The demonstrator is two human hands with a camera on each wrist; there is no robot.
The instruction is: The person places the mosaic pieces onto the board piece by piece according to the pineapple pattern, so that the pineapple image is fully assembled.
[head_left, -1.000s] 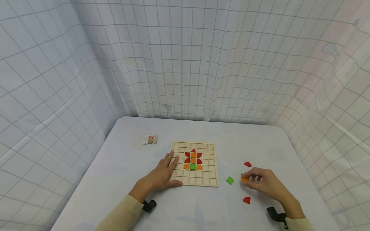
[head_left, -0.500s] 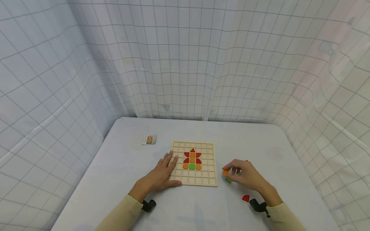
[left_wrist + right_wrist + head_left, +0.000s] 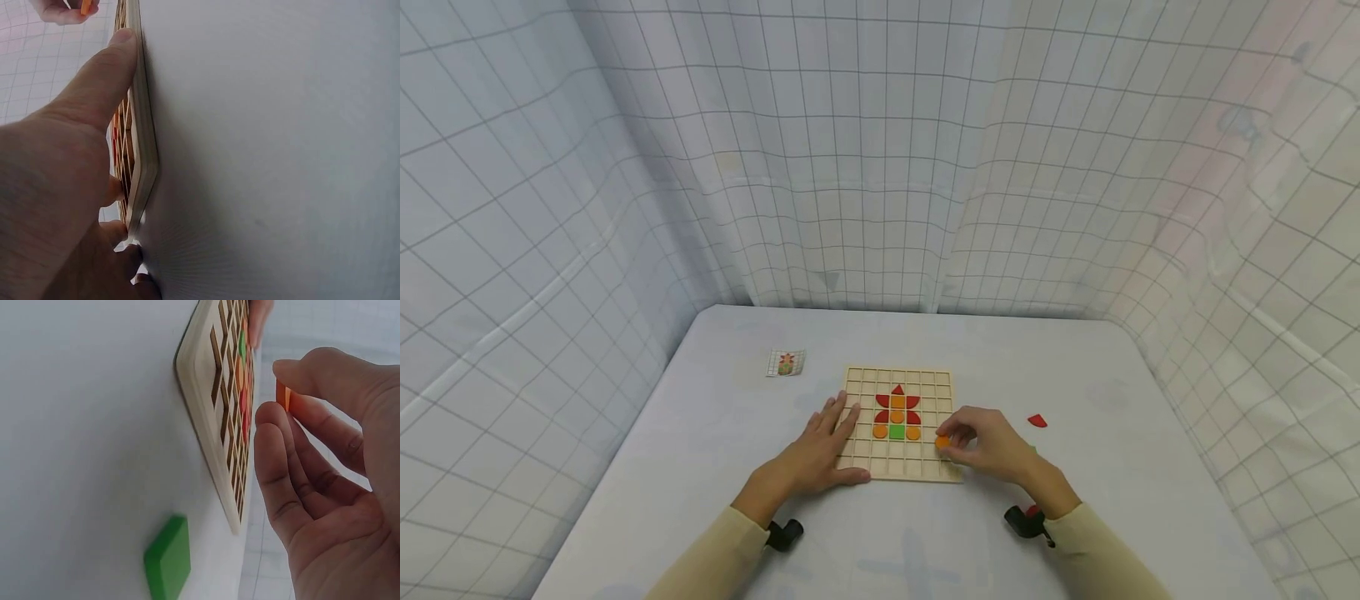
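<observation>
a person is holding an orange piece over a wooden grid board on a white tabletop.
the right hand is pinching a small orange piece in the grip of its thumb and fingers, above the wooden grid board near its right edge. the left hand is lying flat with fingers straight, pressing on the board's left edge. red, orange and green pieces are sitting in the board's middle cells. a green square piece is lying just beside the board, and a red piece is lying well apart to the right.

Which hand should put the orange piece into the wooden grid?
Probably the right hand: it already pinches the orange piece just above the grid board. The left hand lies flat on the board's left edge, steadying it.
</observation>
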